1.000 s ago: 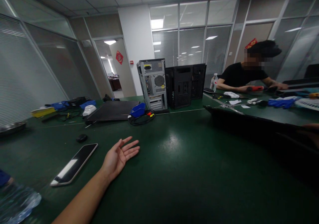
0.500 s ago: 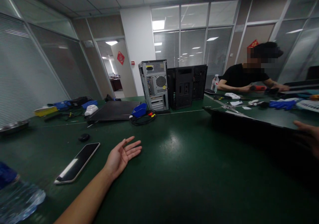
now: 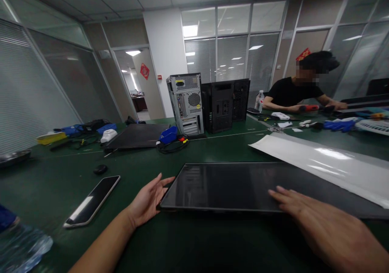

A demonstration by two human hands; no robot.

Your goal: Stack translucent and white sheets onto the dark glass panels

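Though earlier apart, left hand [image 3: 146, 203] now against black panel [image 3: 225, 186].

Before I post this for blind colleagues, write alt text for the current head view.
A person's left hand is at the left end of a dark, glossy panel, the right hand over its face. A white sheet partly hides it; computer cases stand on the green table.

a white pillar [image 3: 164, 42] stands between an open door [image 3: 148, 90] and glass panels [image 3: 232, 20] with blinds [image 3: 233, 54].
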